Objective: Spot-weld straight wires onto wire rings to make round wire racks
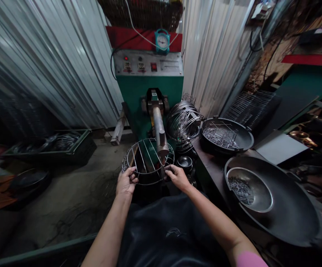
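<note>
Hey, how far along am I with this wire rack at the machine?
Looks done: the rack already has bars across its ring.
In hand: your left hand holds its rim; your right hand pinches at the rim by the machine's tip.
Left: I can't tell which joints are unfinished. Hoops and bent wires in the bowl suggest more work waits.

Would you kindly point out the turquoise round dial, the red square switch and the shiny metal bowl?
Turquoise round dial [162,41]: head view, pale face.
Red square switch [153,67]: head view, its middle.
Shiny metal bowl [260,191]: head view, bare inner wall.
</note>
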A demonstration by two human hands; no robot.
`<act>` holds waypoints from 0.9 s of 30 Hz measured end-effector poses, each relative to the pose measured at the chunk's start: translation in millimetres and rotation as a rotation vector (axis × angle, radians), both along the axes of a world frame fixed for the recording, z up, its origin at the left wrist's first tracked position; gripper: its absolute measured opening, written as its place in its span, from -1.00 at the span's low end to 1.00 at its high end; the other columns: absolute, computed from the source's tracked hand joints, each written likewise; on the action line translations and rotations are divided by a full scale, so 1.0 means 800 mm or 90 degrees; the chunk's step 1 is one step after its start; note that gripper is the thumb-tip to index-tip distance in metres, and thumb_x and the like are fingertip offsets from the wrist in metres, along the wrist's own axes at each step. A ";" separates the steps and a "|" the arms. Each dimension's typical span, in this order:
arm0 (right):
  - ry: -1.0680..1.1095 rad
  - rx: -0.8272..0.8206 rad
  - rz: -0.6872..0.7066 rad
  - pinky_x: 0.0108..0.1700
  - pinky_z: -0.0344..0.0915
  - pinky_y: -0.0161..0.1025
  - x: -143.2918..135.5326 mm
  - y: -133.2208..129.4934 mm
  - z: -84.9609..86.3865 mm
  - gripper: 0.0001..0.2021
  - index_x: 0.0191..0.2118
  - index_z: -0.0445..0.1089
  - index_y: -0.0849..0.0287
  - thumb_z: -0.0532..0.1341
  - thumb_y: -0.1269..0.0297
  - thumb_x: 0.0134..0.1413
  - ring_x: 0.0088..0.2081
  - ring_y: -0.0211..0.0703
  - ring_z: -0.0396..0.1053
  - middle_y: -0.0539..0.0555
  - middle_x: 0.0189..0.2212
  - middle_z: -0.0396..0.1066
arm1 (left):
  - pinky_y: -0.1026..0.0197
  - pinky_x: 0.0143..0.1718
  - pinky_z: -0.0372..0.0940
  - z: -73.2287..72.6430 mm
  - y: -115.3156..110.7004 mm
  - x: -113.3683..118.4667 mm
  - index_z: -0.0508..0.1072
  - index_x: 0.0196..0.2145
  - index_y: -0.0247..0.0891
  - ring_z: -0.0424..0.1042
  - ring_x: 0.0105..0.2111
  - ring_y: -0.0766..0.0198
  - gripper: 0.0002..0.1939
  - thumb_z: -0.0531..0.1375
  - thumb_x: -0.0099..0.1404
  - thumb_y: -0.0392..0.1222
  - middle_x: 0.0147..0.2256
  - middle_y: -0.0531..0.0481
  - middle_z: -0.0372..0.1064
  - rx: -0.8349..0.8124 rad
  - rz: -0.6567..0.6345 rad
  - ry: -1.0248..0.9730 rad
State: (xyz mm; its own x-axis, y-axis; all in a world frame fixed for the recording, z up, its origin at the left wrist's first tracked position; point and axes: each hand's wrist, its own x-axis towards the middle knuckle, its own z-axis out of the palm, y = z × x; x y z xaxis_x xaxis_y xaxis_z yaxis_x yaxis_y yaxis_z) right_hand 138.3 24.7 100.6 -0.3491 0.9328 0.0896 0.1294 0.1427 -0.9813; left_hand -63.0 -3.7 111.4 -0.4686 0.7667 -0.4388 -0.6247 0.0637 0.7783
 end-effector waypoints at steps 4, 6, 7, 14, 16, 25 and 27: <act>0.006 -0.009 -0.002 -0.44 0.28 -0.35 -0.002 0.006 -0.005 -0.90 -0.38 0.32 0.18 0.11 0.30 -0.01 -0.57 -0.30 0.36 -0.10 -0.61 0.32 | 0.41 -0.75 -0.16 -0.004 0.005 0.000 0.06 -0.60 -0.24 -0.09 -0.76 0.57 -0.60 0.29 -0.28 -0.32 -0.72 0.29 -0.06 -0.016 0.028 -0.007; 0.011 -0.012 0.001 -0.47 0.27 -0.36 -0.002 0.006 -0.005 -0.90 -0.39 0.32 0.18 0.11 0.29 0.00 -0.58 -0.30 0.36 -0.09 -0.60 0.34 | 0.40 -0.75 -0.14 -0.006 0.005 0.000 0.07 -0.60 -0.24 -0.08 -0.76 0.56 -0.61 0.29 -0.26 -0.31 -0.72 0.29 -0.06 -0.035 0.026 0.005; 0.009 -0.011 0.001 -0.47 0.27 -0.37 -0.002 0.005 -0.004 -0.90 -0.39 0.32 0.18 0.11 0.29 0.01 -0.58 -0.30 0.36 -0.09 -0.61 0.34 | 0.40 -0.75 -0.13 -0.007 0.005 0.000 0.07 -0.60 -0.24 -0.08 -0.76 0.56 -0.61 0.29 -0.26 -0.30 -0.72 0.29 -0.07 -0.043 0.026 0.011; -0.022 -0.002 -0.011 -0.45 0.27 -0.36 -0.003 0.002 -0.001 -0.91 -0.39 0.34 0.17 0.10 0.37 0.00 -0.58 -0.29 0.37 -0.10 -0.65 0.32 | 0.39 -0.75 -0.11 -0.002 0.004 0.004 0.10 -0.60 -0.24 -0.08 -0.75 0.55 -0.62 0.29 -0.28 -0.31 -0.72 0.28 -0.04 -0.055 0.057 0.016; -0.025 -0.003 -0.013 -0.44 0.27 -0.36 -0.006 0.002 0.001 -0.91 -0.38 0.35 0.17 0.10 0.36 -0.01 -0.58 -0.28 0.36 -0.10 -0.65 0.33 | 0.39 -0.75 -0.13 0.001 0.003 0.008 0.10 -0.61 -0.25 -0.10 -0.75 0.55 -0.63 0.29 -0.28 -0.34 -0.73 0.28 -0.05 -0.062 0.065 0.000; 0.020 -0.116 -0.152 -0.50 0.26 -0.32 0.072 -0.039 -0.028 -0.72 -0.22 0.37 0.21 0.06 0.16 0.02 -0.60 -0.28 0.30 -0.04 -0.60 0.32 | 0.15 -0.57 0.28 0.009 -0.011 -0.036 0.31 -0.45 -0.26 0.30 -0.62 0.30 -0.79 0.18 0.04 -0.06 -0.57 0.08 0.25 -0.165 -0.071 -0.024; -0.007 -0.201 -0.133 -0.52 0.26 -0.31 0.107 -0.067 -0.057 -0.73 -0.27 0.39 0.21 0.05 0.17 -0.01 -0.60 -0.28 0.29 0.00 -0.56 0.33 | 0.05 -0.52 0.32 0.014 -0.001 -0.053 0.33 -0.43 -0.27 0.36 -0.57 0.23 -0.81 0.15 0.07 -0.09 -0.53 0.02 0.31 -0.185 -0.120 -0.021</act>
